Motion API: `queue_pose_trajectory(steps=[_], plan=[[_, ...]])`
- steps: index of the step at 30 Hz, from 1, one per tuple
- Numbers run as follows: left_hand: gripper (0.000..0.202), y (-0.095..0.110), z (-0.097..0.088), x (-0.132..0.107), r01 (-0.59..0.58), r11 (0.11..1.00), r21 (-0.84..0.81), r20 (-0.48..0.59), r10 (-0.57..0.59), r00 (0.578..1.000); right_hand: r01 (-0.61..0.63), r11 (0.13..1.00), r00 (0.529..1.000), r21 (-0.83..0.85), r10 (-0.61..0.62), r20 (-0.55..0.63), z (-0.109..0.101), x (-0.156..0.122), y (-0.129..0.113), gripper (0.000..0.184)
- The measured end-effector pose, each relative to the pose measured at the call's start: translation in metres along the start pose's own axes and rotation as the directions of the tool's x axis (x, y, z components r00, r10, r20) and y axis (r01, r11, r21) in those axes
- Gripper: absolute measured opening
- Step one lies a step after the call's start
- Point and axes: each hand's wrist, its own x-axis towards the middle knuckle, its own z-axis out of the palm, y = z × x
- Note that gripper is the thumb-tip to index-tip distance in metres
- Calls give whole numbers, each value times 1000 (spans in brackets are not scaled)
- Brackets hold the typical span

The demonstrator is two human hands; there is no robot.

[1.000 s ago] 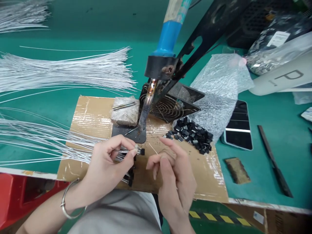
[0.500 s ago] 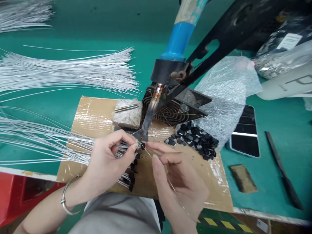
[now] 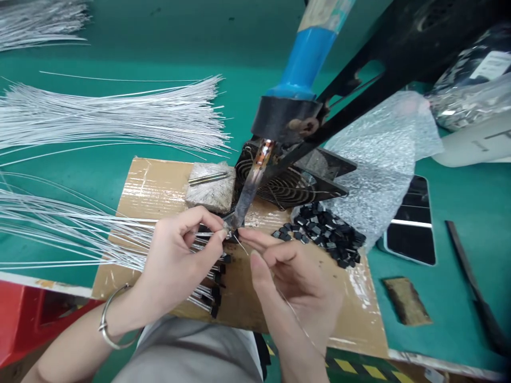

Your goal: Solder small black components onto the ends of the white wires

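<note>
My left hand (image 3: 179,260) pinches a thin white wire with a small black part on its end, held right at the tip of the soldering iron (image 3: 249,194). My right hand (image 3: 291,271) pinches a fine solder wire (image 3: 295,319) and feeds its end to the same spot. The iron has a blue handle (image 3: 307,58) and hangs fixed in a black stand. Finished wires with black ends (image 3: 213,287) lie under my left hand. A pile of small black parts (image 3: 323,234) sits just right of my right hand.
The work lies on a taped cardboard sheet (image 3: 159,186) on a green bench. Bundles of white wires (image 3: 112,114) fan out at the left. A grey block (image 3: 209,189), a black fan (image 3: 287,183), bubble wrap (image 3: 379,149), a phone (image 3: 411,223) and a brown pad (image 3: 407,300) lie around.
My right hand has moved up and left from the cardboard to the iron's tip with the solder wire. My left hand has lifted the wire end up to the tip.
</note>
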Motion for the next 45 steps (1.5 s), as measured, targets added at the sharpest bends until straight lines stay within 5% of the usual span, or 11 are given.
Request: queue_pose_trajectory(steps=[45], plan=[[11, 7, -3, 1, -74, 997, 31, -24, 74, 997, -36, 994, 999, 98, 38, -14, 4, 3, -6, 19]])
